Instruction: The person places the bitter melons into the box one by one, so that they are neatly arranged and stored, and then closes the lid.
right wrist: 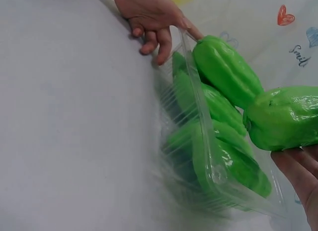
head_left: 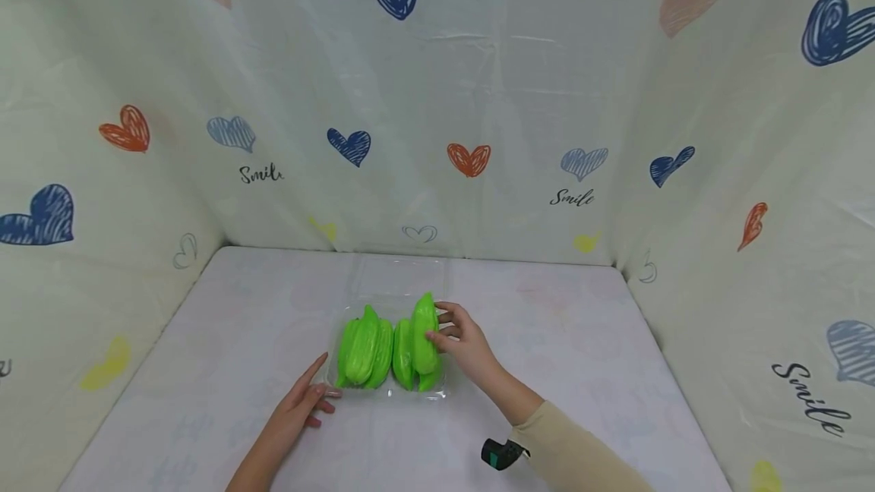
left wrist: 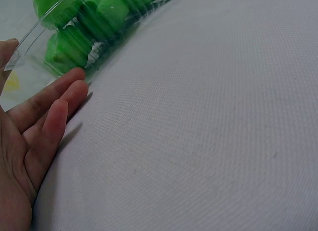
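A clear plastic box (head_left: pixel 390 393) holds several glossy green gourd-shaped vegetables (head_left: pixel 362 351) with lengthwise ridges, in a left and a right group. At the box's right side my right hand (head_left: pixel 463 340) pinches one green vegetable (head_left: pixel 425 336), thumb on the near side and fingertips behind. It sits above the right group, tilted with its pointed end away from me; the right wrist view shows its blunt end (right wrist: pixel 278 119) over the rim. My left hand (head_left: pixel 297 405) lies at the front left corner, fingers fairly straight along the box wall, several outside it (left wrist: pixel 54 107).
The box's clear lid (head_left: pixel 399 277) lies folded back behind it, near the table's far edge. White cloth covers the table (head_left: pixel 547 340). A curtain printed with hearts (head_left: pixel 468 160) rises at the back and both sides. A small black device (head_left: pixel 502 454) shows by the right sleeve.
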Available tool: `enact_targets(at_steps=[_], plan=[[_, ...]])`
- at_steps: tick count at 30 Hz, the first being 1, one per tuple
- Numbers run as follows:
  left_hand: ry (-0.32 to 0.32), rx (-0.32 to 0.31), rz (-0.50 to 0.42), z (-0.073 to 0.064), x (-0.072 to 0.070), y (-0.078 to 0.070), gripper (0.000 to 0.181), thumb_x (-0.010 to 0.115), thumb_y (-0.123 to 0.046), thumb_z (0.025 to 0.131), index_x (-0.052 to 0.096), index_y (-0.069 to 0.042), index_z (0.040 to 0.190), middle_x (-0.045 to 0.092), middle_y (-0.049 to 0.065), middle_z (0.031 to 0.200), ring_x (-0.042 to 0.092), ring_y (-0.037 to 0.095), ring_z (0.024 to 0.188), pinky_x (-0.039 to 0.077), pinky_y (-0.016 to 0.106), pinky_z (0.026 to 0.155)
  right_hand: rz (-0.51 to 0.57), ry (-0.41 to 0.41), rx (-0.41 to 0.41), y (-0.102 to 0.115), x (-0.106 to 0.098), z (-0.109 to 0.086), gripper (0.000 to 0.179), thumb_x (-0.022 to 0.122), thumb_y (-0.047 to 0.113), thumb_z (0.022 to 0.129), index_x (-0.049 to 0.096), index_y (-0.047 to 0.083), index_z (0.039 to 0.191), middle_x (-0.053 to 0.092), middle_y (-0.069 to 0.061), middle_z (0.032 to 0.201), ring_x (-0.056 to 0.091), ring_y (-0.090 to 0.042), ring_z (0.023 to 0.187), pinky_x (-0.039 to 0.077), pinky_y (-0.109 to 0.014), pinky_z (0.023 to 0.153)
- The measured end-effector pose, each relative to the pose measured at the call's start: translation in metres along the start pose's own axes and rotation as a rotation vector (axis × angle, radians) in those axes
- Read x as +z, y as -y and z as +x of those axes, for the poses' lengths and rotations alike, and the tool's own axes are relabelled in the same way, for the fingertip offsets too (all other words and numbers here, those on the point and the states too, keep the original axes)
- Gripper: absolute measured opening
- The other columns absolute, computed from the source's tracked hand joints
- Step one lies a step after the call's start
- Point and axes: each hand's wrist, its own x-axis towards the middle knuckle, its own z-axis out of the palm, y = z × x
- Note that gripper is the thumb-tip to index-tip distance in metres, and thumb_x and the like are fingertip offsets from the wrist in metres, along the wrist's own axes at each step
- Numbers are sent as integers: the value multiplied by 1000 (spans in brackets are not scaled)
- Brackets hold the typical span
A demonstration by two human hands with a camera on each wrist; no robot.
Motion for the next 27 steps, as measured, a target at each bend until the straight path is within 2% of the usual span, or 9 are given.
enact_targets(at_steps=[6, 13, 19, 27], plan=[[5, -1, 4, 1, 0, 0, 54, 47, -32, 104, 30, -21, 154, 69, 10, 107, 64, 19, 84, 51, 33, 66, 3, 4, -6, 1, 12, 0, 59, 69, 14, 92, 40, 1, 141, 59, -17, 116, 63, -23, 94, 56, -33, 72], [10, 4, -2, 1, -1, 1, 53, 47, -30, 104, 30, -22, 154, 69, 11, 108, 64, 19, 85, 51, 33, 66, 3, -7, 26, -1, 25, 0, 58, 70, 14, 92, 41, 3, 140, 59, -15, 114, 63, -23, 94, 56, -31, 71], [8, 18, 3, 0, -1, 1, 53, 47, -30, 104, 31, -23, 154, 70, 8, 105, 64, 18, 84, 51, 33, 66, 21, -19, 42, -4, 35, 0, 60, 70, 13, 91, 39, 3, 141, 58, -13, 114, 63, -23, 91, 56, -34, 68], [10, 25, -4, 0, -1, 0, 53, 47, -29, 104, 31, -23, 154, 70, 8, 105, 64, 18, 83, 51, 33, 66, -59, -30, 28, -3, 46, 0, 57, 72, 16, 90, 43, 4, 137, 56, -12, 109, 62, -19, 85, 55, -28, 64]])
